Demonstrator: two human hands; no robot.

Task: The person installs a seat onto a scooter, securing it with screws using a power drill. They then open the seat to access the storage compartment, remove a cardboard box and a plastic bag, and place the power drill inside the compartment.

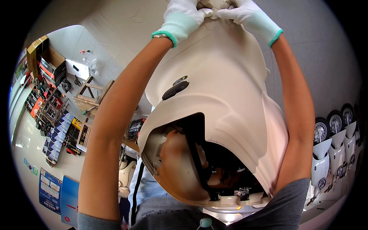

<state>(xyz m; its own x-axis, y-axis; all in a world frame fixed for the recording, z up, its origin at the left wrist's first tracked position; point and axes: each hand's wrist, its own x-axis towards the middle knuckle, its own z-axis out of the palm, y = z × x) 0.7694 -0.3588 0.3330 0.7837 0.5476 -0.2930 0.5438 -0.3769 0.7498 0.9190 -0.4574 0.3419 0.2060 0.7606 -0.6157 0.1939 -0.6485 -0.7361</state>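
A large cream scooter body shell (230, 99) stands in front of me, its narrow end at the far side. Both of my hands wear white gloves with mint-green cuffs and meet at that far end, by the upper edge of the view. My left hand (186, 15) has its thumb pointing right, with its fingers curled around a small pale part (213, 8). From the other side my right hand (245, 14) closes in, thumb toward the same part. The fingertips are partly cut off, so the held piece is unclear. A black oval piece (175, 90) sits on the shell's left side.
Below the shell's dark opening, a metal latch (242, 191) shows near my body. Left on the floor are a wooden stool (91, 94), an open cardboard box (51, 57) and stacked cartons (57, 138). Several scooter parts with wheels (321, 130) line the right side.
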